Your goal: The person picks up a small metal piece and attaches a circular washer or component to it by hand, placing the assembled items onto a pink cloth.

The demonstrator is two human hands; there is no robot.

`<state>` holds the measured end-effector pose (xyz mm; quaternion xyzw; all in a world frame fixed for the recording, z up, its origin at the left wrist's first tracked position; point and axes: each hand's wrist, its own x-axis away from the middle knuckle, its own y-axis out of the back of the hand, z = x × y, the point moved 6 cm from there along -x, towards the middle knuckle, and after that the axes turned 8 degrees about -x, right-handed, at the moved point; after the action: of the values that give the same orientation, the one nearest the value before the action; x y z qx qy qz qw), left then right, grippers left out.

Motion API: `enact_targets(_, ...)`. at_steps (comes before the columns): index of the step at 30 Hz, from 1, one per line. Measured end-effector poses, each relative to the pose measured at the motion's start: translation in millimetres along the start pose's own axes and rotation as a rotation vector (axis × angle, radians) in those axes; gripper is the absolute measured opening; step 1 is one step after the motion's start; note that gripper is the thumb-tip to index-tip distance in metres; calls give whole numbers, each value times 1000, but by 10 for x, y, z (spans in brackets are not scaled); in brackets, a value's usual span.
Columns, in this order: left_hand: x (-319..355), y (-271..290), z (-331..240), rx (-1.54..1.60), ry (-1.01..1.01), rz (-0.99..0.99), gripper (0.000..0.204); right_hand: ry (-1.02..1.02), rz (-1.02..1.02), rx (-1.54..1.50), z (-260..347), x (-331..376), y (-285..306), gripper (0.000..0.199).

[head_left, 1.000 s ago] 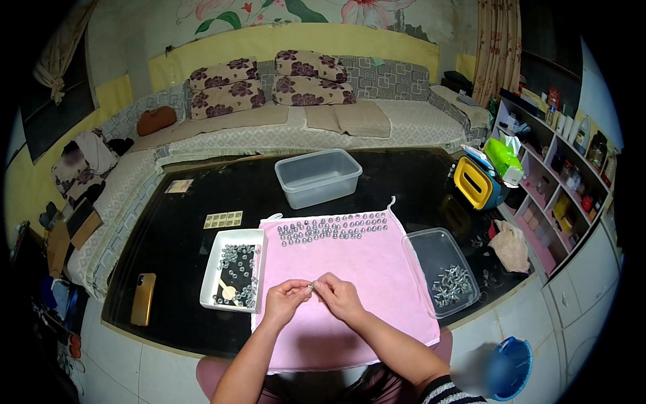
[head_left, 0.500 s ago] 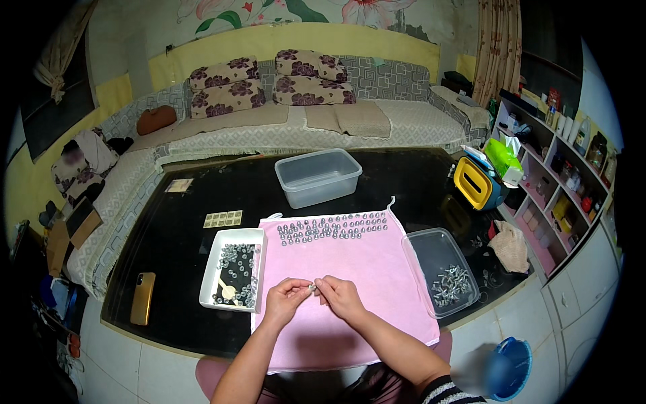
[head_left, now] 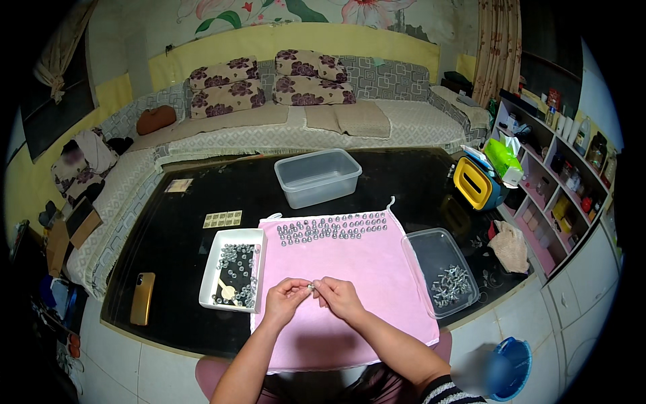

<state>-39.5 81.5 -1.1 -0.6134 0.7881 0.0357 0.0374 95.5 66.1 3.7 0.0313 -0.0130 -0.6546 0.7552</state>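
Over the middle of the pink cloth (head_left: pixel 363 330), my left hand (head_left: pixel 287 298) and my right hand (head_left: pixel 342 297) meet at the fingertips. Both pinch one small shiny metal piece (head_left: pixel 311 287), mostly covered by the fingers, so its exact kind does not show. Small silvery domed pieces (head_left: pixel 323 232) stand in several rows along the cloth's far side. Left of the cloth, a white tray (head_left: pixel 206 276) holds loose round glassy and metallic pieces (head_left: pixel 237 254) and a cream spoon-like item (head_left: pixel 228 291). To the right, silvery screws (head_left: pixel 452 286) lie heaped in a clear plastic lid (head_left: pixel 431 241).
An open translucent tub (head_left: pixel 317 176) stands behind the cloth on the black table (head_left: pixel 168 222). A gold phone (head_left: pixel 142 297) and a sheet of small squares (head_left: pixel 223 219) lie leftward. A yellow-and-blue box (head_left: pixel 474 184) and beige cloth (head_left: pixel 509 247) are rightward; a blue bucket (head_left: pixel 519 367) is on the floor.
Almost nothing differs. The small metal piece has shifted slightly between my fingertips, while both hands keep their place over the cloth.
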Motion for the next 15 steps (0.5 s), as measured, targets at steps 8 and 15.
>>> enact_targets(8, -10, 4, 30, -7, -29, -8, 14, 48, -23, -35, 9, -5, 8, 21)
enact_targets(15, -3, -1, 23, 11, -6, 0, 14, -17, 19, -35, 15, -3, -31, 21)
